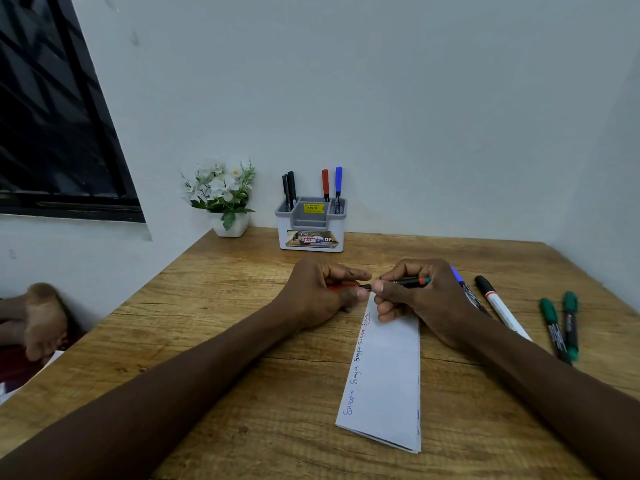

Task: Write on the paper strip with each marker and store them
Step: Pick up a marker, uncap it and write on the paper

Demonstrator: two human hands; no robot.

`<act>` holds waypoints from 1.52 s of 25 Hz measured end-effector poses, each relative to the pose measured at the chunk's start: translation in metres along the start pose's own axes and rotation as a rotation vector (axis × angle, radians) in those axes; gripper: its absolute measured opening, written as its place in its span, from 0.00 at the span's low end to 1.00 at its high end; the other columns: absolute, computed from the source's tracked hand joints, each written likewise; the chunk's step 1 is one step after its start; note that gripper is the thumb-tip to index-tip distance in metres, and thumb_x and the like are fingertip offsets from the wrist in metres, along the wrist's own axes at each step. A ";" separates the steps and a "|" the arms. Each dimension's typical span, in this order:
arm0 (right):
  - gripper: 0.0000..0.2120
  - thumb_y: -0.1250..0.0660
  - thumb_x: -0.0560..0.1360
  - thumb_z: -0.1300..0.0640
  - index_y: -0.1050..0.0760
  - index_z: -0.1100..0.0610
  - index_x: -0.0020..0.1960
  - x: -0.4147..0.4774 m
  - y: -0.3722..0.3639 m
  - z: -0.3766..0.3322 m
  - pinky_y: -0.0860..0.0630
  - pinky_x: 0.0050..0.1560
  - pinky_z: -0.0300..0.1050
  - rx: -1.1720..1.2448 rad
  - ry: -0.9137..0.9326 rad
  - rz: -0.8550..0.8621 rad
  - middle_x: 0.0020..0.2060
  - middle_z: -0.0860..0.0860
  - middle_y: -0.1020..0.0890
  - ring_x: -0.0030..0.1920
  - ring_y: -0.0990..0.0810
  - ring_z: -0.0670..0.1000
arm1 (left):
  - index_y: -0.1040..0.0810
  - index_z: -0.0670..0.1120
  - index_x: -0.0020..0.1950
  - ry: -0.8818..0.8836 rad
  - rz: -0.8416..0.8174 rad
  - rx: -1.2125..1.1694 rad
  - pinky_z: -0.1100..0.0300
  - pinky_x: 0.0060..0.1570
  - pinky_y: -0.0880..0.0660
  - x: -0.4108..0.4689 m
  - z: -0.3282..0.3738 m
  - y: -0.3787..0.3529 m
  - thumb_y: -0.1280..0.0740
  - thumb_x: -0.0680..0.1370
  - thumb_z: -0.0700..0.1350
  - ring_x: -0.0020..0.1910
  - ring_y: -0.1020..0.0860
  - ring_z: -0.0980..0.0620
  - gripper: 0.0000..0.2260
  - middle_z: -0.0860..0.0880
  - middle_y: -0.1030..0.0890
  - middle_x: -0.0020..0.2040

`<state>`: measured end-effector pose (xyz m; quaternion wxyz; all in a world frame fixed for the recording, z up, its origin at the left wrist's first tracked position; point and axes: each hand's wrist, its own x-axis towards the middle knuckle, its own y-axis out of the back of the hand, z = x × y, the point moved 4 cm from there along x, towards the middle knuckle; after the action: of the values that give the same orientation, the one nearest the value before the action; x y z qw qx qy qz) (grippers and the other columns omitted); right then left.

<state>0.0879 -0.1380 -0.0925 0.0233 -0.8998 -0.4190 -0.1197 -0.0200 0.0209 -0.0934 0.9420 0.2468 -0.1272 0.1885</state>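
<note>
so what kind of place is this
Likely a small study or office desk corner: a wooden desk pushed into a white-walled corner, a plastic pen holder with markers standing in it, and a small pot of white flowers.

9 mkrs, 1 strip, 1 holder

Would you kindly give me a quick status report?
Left hand grips red cap. Right hand grips marker, over strip far end. Nothing blocks strip.

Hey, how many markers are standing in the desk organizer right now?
4: two black markers together in the left slot of the organizer, a red marker and a blue marker at its right side. Anything shorter inside would be hidden.
</note>
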 end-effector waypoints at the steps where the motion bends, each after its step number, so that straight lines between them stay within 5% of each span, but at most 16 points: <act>1: 0.10 0.23 0.69 0.63 0.19 0.69 0.44 0.000 0.000 0.000 0.16 0.36 0.50 0.001 -0.003 -0.004 0.36 0.67 0.16 0.32 0.15 0.59 | 0.13 0.44 0.55 -0.023 0.013 0.027 0.62 0.40 0.19 0.000 0.001 -0.002 0.24 0.74 0.37 0.36 0.16 0.51 0.10 0.53 0.12 0.43; 6: 0.09 0.24 0.71 0.64 0.19 0.68 0.46 0.000 0.000 -0.003 0.17 0.38 0.49 0.027 0.050 0.020 0.38 0.67 0.15 0.35 0.14 0.58 | 0.16 0.47 0.62 0.034 0.015 -0.087 0.59 0.47 0.17 0.003 0.002 -0.002 0.23 0.74 0.40 0.44 0.14 0.51 0.16 0.47 0.12 0.45; 11: 0.10 0.22 0.70 0.60 0.17 0.61 0.50 0.000 0.004 -0.003 0.16 0.41 0.53 0.066 0.064 0.056 0.44 0.62 0.14 0.43 0.13 0.60 | 0.16 0.39 0.58 0.324 0.036 -0.728 0.58 0.44 0.18 0.005 -0.009 0.002 0.20 0.68 0.39 0.42 0.15 0.49 0.19 0.41 0.14 0.46; 17: 0.20 0.23 0.70 0.61 0.21 0.56 0.61 0.001 0.001 0.000 0.16 0.41 0.49 0.082 -0.033 0.000 0.44 0.61 0.13 0.44 0.13 0.57 | 0.15 0.38 0.51 0.194 0.410 -0.842 0.57 0.41 0.16 0.015 -0.003 0.041 0.21 0.68 0.42 0.42 0.14 0.48 0.15 0.39 0.14 0.46; 21: 0.17 0.22 0.70 0.62 0.19 0.60 0.58 0.002 -0.002 0.001 0.16 0.41 0.44 -0.008 -0.069 -0.045 0.41 0.62 0.13 0.39 0.13 0.55 | 0.18 0.37 0.56 0.014 0.706 -0.640 0.56 0.45 0.16 0.034 0.003 0.096 0.25 0.75 0.37 0.45 0.14 0.46 0.10 0.40 0.14 0.47; 26: 0.13 0.22 0.71 0.61 0.17 0.60 0.54 0.003 -0.003 0.003 0.17 0.41 0.43 -0.064 -0.056 -0.073 0.40 0.61 0.13 0.40 0.14 0.56 | 0.14 0.42 0.54 -0.096 0.844 -0.149 0.53 0.49 0.16 0.060 0.000 0.118 0.24 0.75 0.37 0.47 0.14 0.51 0.09 0.45 0.13 0.46; 33: 0.10 0.23 0.71 0.62 0.16 0.61 0.51 0.006 -0.002 0.006 0.17 0.41 0.44 -0.070 -0.035 -0.094 0.40 0.61 0.13 0.39 0.14 0.55 | 0.15 0.44 0.51 -0.077 0.768 0.045 0.58 0.44 0.15 0.118 -0.001 0.121 0.25 0.75 0.38 0.42 0.13 0.50 0.06 0.49 0.14 0.42; 38: 0.10 0.23 0.71 0.61 0.16 0.62 0.51 0.007 -0.002 0.008 0.17 0.41 0.44 -0.064 -0.029 -0.103 0.40 0.60 0.13 0.39 0.14 0.55 | 0.13 0.44 0.46 -0.019 0.643 0.312 0.52 0.49 0.16 0.151 -0.003 0.115 0.22 0.73 0.42 0.39 0.15 0.52 0.04 0.50 0.16 0.37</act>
<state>0.0923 -0.1298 -0.0988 -0.0174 -0.8790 -0.4609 -0.1212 0.0676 0.1596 0.0023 0.7843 0.3368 -0.1770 0.4900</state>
